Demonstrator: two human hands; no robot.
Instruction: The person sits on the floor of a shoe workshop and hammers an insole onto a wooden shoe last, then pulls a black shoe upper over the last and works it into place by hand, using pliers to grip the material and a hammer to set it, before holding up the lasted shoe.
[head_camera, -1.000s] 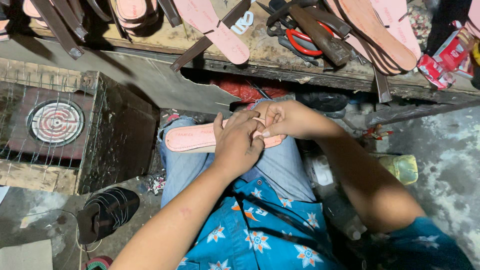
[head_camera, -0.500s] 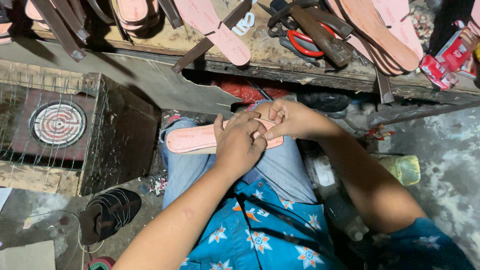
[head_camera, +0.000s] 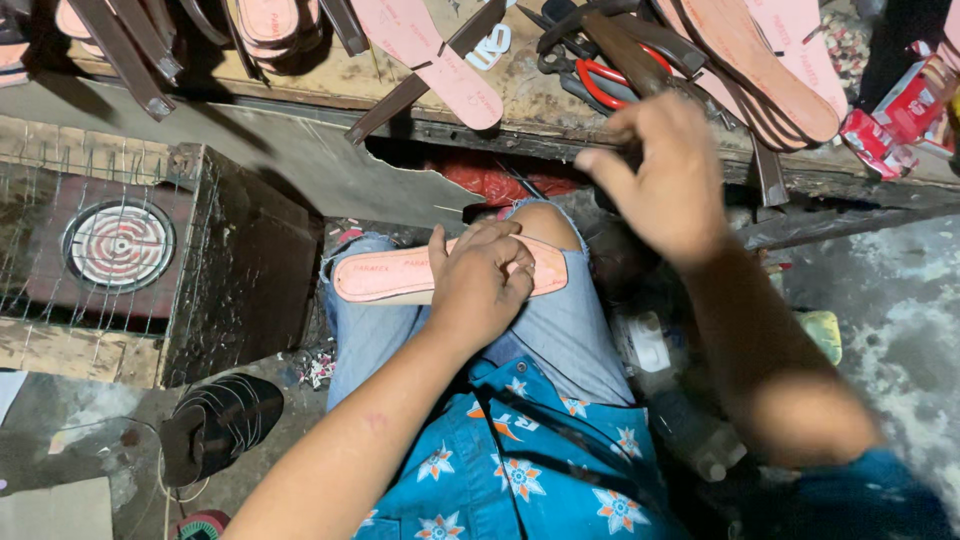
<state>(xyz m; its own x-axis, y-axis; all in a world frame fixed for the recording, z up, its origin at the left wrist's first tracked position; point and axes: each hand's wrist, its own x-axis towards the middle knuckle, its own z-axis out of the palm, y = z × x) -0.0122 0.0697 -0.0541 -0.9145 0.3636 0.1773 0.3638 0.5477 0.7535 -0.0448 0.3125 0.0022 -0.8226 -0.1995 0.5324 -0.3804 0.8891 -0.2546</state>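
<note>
A pink shoe insole (head_camera: 385, 276) lies across my knees, on my blue jeans. My left hand (head_camera: 484, 281) presses down on its middle, fingers curled over it. My right hand (head_camera: 661, 175) is raised over the front edge of the wooden workbench (head_camera: 520, 95), just below red-handled scissors (head_camera: 606, 82) and some dark brown straps (head_camera: 628, 50). Its fingers are bent and blurred; whether it holds anything I cannot tell.
More pink insoles (head_camera: 425, 55) and brown straps lie along the bench. A round electric coil heater (head_camera: 118, 245) sits in a wire-fenced wooden box at left. A black sandal (head_camera: 220, 420) lies on the floor. Red small boxes (head_camera: 895, 115) are at the right.
My right hand has left the insole on my lap and risen up and right toward the bench edge. My left hand stays on the insole.
</note>
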